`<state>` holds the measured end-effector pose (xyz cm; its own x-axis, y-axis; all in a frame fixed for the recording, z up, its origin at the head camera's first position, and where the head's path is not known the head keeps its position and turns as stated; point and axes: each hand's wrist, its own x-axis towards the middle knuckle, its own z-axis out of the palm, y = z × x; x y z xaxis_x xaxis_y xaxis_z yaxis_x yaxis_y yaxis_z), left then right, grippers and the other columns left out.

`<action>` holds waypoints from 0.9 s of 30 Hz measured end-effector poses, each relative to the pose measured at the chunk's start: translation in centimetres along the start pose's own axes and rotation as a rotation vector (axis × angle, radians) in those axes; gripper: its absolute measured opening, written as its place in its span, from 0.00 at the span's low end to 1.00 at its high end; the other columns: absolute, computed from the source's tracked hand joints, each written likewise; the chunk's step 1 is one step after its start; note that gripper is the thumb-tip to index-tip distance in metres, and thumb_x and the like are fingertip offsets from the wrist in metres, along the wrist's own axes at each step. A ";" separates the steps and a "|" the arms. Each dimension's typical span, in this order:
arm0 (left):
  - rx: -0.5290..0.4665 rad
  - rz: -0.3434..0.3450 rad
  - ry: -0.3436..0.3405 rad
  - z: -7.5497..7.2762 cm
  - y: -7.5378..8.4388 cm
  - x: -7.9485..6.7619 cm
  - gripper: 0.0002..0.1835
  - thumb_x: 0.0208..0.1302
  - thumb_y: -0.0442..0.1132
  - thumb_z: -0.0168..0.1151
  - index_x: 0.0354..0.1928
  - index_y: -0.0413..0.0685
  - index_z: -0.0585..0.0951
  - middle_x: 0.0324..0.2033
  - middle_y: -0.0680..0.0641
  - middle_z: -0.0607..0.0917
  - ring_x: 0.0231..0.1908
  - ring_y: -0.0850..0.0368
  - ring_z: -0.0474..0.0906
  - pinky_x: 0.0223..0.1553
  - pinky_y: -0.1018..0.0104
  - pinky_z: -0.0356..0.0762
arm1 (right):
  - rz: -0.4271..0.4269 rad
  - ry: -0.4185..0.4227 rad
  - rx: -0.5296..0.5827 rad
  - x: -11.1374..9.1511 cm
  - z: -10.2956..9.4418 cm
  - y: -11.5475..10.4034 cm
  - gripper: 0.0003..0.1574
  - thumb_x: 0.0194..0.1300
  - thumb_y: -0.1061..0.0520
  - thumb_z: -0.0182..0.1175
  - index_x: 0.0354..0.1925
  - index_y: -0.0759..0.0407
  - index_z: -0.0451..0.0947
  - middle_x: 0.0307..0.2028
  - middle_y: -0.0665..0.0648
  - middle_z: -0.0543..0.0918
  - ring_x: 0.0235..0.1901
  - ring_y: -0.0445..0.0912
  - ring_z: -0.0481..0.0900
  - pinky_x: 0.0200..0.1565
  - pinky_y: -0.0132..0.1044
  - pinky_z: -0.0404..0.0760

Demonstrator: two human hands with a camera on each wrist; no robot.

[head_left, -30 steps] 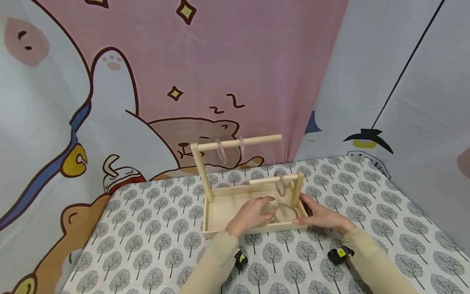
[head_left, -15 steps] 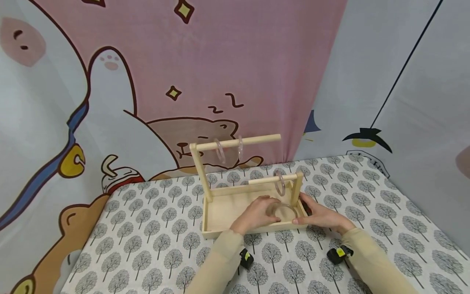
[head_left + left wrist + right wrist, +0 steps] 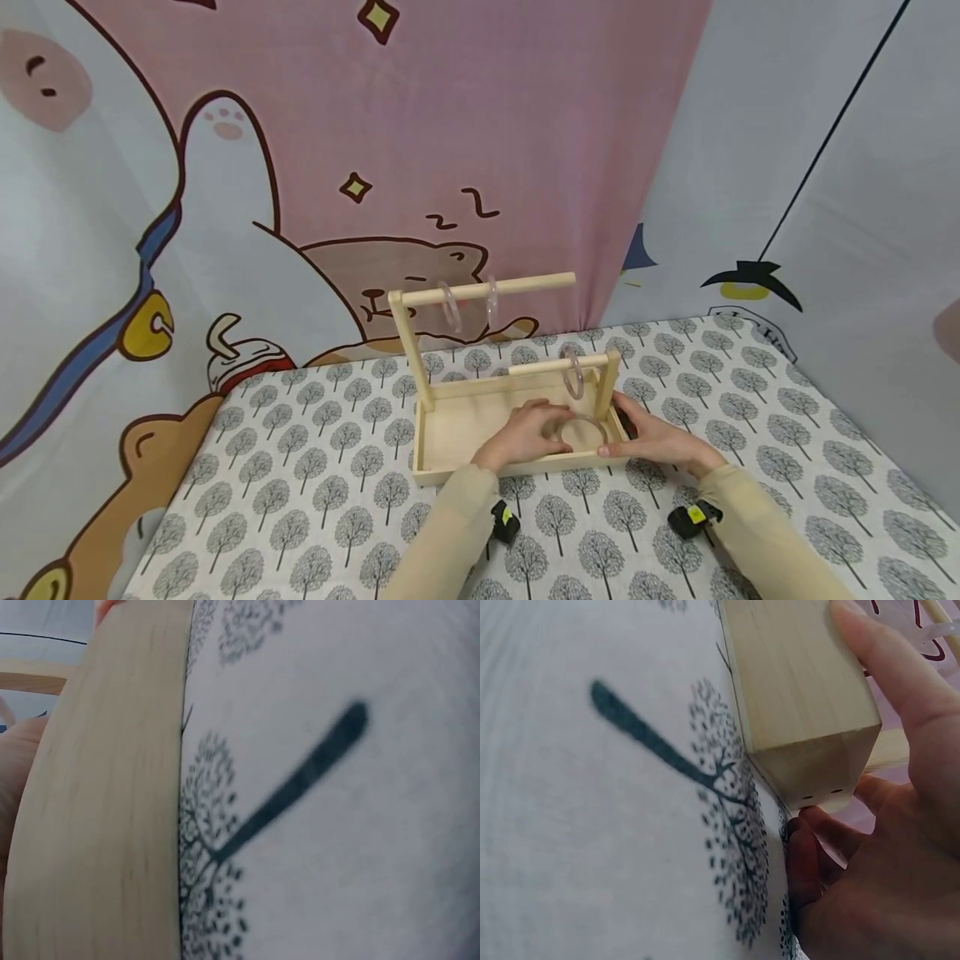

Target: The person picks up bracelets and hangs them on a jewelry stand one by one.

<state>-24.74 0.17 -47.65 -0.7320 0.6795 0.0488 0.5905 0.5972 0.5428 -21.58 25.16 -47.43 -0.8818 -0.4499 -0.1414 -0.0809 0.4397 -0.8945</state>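
A pale wooden tray stand (image 3: pixel 457 429) sits on the cloth, with a post at each end, each bearing a bar. Inside its right end lies a clear pinkish bangle (image 3: pixel 588 417); my left hand (image 3: pixel 525 433) pinches its left side between thumb and fingers. My right hand (image 3: pixel 660 437) grips the stand's right end, thumb on the front wall and fingers at the end wall, as the right wrist view also shows. One bangle (image 3: pixel 576 385) hangs on the lower bar (image 3: pixel 536 368). The tray's front wall (image 3: pixel 105 795) hides most of the left hand in the left wrist view.
Two more bangles hang on the upper bar (image 3: pixel 532 285), which points right with a free end. A tree-print cloth (image 3: pixel 322 475) covers the table. Behind it hangs a cartoon-print curtain (image 3: pixel 525 150).
My left hand has moved slightly right, and its fingers have closed on the left side of the bangle in the tray. The right hand has stayed at the stand's end.
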 end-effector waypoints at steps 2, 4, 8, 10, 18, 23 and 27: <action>0.011 0.002 0.011 0.1 0.0 0.1 0.28 0.58 0.48 0.70 0.61 0.53 0.77 0.62 0.53 0.76 0.66 0.46 0.61 0.64 0.47 0.58 | 0.004 0.002 0.002 0.0 0.0 0.0 0.66 0.58 0.50 0.69 0.76 0.58 0.35 0.71 0.75 0.41 0.66 0.72 0.52 0.59 0.71 0.56; 0.012 0.005 0.018 0.1 0.0 0.1 0.28 0.57 0.47 0.70 0.61 0.53 0.78 0.61 0.53 0.76 0.65 0.48 0.62 0.64 0.48 0.59 | 0.008 0.007 0.001 -0.1 0.0 0.0 0.66 0.58 0.50 0.69 0.76 0.58 0.36 0.71 0.76 0.40 0.66 0.72 0.50 0.59 0.72 0.54; -0.013 0.013 0.027 0.0 -0.2 0.0 0.28 0.57 0.45 0.71 0.61 0.52 0.78 0.59 0.52 0.77 0.64 0.51 0.65 0.64 0.50 0.59 | 0.016 0.014 0.002 -0.1 0.0 -0.1 0.65 0.57 0.49 0.70 0.77 0.57 0.37 0.72 0.75 0.39 0.67 0.72 0.48 0.59 0.73 0.53; -0.040 0.006 0.026 -0.1 -0.3 -0.1 0.28 0.57 0.44 0.71 0.61 0.51 0.77 0.59 0.51 0.78 0.63 0.51 0.65 0.65 0.50 0.57 | 0.015 0.013 0.004 -0.1 0.0 -0.1 0.65 0.58 0.50 0.70 0.77 0.56 0.37 0.72 0.74 0.39 0.67 0.72 0.47 0.59 0.72 0.54; -0.031 0.070 0.020 -1.0 -1.3 -0.6 0.29 0.54 0.37 0.72 0.59 0.42 0.77 0.55 0.47 0.80 0.58 0.54 0.72 0.64 0.61 0.61 | 0.008 0.015 -0.017 -0.2 -0.1 -0.3 0.65 0.57 0.50 0.70 0.77 0.56 0.37 0.71 0.74 0.40 0.67 0.71 0.46 0.60 0.72 0.52; -0.010 0.117 0.007 -1.5 -2.1 -1.5 0.30 0.52 0.33 0.72 0.59 0.40 0.77 0.55 0.45 0.80 0.57 0.53 0.73 0.63 0.64 0.62 | 0.039 0.012 -0.030 -0.1 0.1 -0.2 0.66 0.57 0.47 0.70 0.77 0.56 0.37 0.72 0.74 0.40 0.68 0.71 0.46 0.61 0.71 0.52; -0.004 0.125 -0.001 -2.1 -2.8 -2.4 0.30 0.53 0.33 0.71 0.60 0.38 0.76 0.56 0.44 0.79 0.57 0.51 0.73 0.63 0.63 0.63 | 0.047 0.024 -0.044 -0.1 0.1 -0.1 0.68 0.55 0.47 0.71 0.77 0.57 0.37 0.72 0.74 0.39 0.68 0.72 0.43 0.60 0.72 0.50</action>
<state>-25.34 -4.06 -47.52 -0.6526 0.7489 0.1153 0.6756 0.5062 0.5360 -21.43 25.11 -47.34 -0.8958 -0.4097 -0.1723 -0.0589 0.4937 -0.8677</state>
